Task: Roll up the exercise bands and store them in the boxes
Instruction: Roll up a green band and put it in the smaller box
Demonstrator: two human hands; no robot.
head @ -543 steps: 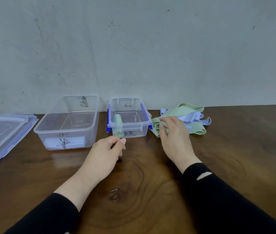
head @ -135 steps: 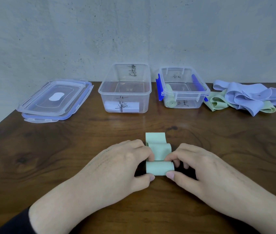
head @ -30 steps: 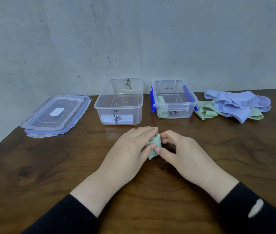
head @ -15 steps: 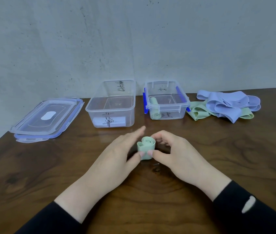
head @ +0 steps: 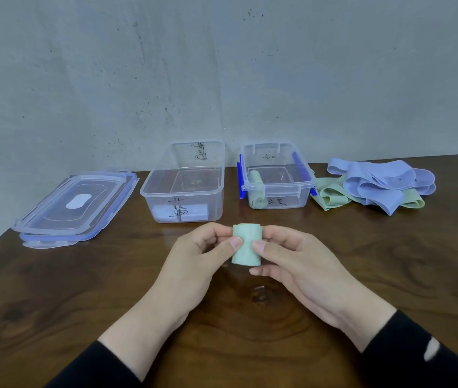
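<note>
A dark brown wooden surface point(head: 54, 298) with a strong swirling grain and a knot near the middle runs back to a pale grey wall point(head: 222, 65), rough and flecked with small dark marks. Over the middle of the surface the left hand point(head: 194, 256) and the right hand point(head: 298, 261) hold a rolled green band point(head: 246, 247) between them, each grip pinching one side of it with thumb and fingertips; both arms wear black sleeves. Along the wall stand two clear plastic boxes. The larger box point(head: 185, 189) is on the left, with handwritten marks on its front and back walls and a white label low on the front. The smaller box point(head: 278, 186) to its right has blue clips at its sides, and another rolled green band point(head: 256, 191) lies inside against its left wall. Right of that box is a loose heap of unrolled bands, the purple bands point(head: 382, 183) piled over the green bands point(head: 331, 194). At the far left two clear lids point(head: 76, 203) with blue edges lie stacked flat near the edge of the surface.
</note>
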